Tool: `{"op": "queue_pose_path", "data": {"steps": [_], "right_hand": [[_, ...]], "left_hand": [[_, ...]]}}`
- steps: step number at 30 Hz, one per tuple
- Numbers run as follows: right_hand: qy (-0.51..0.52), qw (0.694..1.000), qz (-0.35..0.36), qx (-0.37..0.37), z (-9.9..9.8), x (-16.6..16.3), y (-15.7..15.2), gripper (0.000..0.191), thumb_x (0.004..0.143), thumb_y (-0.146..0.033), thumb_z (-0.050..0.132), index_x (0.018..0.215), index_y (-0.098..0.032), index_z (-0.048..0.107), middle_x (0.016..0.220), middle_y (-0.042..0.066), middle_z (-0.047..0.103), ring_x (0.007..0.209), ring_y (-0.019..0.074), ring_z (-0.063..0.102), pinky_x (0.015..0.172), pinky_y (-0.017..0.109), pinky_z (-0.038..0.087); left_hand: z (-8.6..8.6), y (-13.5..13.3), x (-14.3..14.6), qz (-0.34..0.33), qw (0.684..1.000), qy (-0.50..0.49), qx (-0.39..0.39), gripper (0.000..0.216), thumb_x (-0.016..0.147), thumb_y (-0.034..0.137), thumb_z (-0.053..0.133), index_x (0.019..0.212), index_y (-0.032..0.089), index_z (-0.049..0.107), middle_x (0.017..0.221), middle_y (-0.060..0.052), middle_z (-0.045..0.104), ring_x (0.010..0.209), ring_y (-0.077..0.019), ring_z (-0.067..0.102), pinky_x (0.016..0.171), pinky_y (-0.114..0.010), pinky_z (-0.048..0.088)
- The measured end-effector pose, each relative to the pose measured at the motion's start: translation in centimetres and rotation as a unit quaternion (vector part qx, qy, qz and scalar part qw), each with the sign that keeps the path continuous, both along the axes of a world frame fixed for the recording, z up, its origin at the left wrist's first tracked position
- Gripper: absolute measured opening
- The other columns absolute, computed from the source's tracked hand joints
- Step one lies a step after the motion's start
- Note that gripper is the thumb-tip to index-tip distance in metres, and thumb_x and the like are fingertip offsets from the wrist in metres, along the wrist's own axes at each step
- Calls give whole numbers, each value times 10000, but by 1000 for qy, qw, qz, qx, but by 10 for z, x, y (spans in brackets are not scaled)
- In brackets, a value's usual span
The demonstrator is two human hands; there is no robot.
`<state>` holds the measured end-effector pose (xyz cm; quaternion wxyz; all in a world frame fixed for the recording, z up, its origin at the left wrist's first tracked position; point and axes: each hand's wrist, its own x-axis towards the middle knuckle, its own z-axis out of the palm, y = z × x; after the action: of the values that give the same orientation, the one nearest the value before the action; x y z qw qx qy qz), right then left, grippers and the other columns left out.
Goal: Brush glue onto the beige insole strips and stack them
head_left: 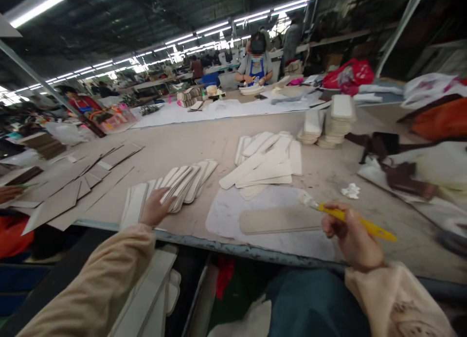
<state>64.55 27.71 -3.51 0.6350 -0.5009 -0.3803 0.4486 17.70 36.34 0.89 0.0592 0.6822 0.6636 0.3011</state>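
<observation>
My left hand [156, 208] rests on a fanned row of pale insole-shaped strips [182, 184] near the table's front edge, with its fingers curled over the end of one strip. My right hand [352, 239] is closed around a yellow-handled brush [346, 216] whose white bristle tip points left. The brush tip hovers just right of a single beige strip [280, 220] lying flat on a whitish, glue-stained sheet [233, 215]. A loose pile of more pale strips [266, 162] lies behind that sheet.
Stacks of white pieces [333, 123] stand further back on the right. Grey cardboard cut-outs [73, 191] lie spread at the left. A small crumpled white wad [351, 190] sits right of the sheet. A person in a blue apron [255, 67] works at the far end. Brown material [404, 176] lies at the right.
</observation>
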Motion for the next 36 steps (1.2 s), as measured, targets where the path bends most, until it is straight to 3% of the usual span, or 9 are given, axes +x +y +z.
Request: {"op": "queue_pose_path", "data": {"steps": [3,5,9,12,16,22,29,36], "right_hand": [[-5,1000,14,-16,0,-7,0,400,858,-611,510,974,-240,607,504,-22,489,451,142,406,455,283,307],[-8,1000,17,-22,0,-11,-1,388,870,-599,501,974,-241,610,491,-28,468,442,137,373,440,275,276],[-1,998,46,-46,3,-21,-2,384,881,-601,482,961,-244,597,473,-41,434,428,127,334,424,261,239],[9,990,107,-95,7,-37,3,380,875,-607,494,930,-239,572,454,-60,398,412,108,307,419,241,214],[-9,974,179,-137,10,-68,17,390,854,-611,531,922,-227,549,455,-74,407,409,94,299,412,223,209],[-54,957,234,-160,6,-106,32,384,868,-600,500,930,-224,536,461,-82,430,407,94,320,409,212,237],[-145,947,206,-197,2,-112,35,370,825,-576,528,898,-217,580,459,-77,445,391,105,331,406,237,242],[-199,952,117,-201,2,-61,34,328,821,-528,543,869,-216,630,487,-62,448,426,115,358,417,250,258]], "left_hand": [[-35,-22,54,-185,982,-6,-32,557,855,521,585,1282,165,570,1310,-142,591,1246,-286,525,1095,-457,399],[-54,-32,97,-269,962,-4,-50,638,822,503,641,1356,179,512,1376,-156,542,1289,-288,484,1107,-469,383],[-69,-32,150,-282,956,29,-78,898,629,595,781,1363,158,504,1363,-198,520,1274,-356,462,1086,-550,356],[-72,-28,154,-276,956,52,-84,925,571,660,782,1323,179,538,1345,-171,524,1255,-361,455,1073,-547,345],[-73,-29,149,-280,955,66,-78,883,615,683,742,1314,179,546,1369,-159,514,1269,-354,432,1062,-525,340],[-74,-32,151,-275,956,62,-82,858,624,690,732,1307,200,562,1381,-152,524,1271,-357,436,1040,-519,344],[-76,-32,150,-271,958,52,-72,829,638,682,728,1296,200,575,1391,-137,536,1277,-347,440,1033,-513,357],[-76,-32,150,-271,958,64,-72,804,656,668,723,1294,199,583,1408,-130,536,1300,-367,430,1038,-531,359]]}}
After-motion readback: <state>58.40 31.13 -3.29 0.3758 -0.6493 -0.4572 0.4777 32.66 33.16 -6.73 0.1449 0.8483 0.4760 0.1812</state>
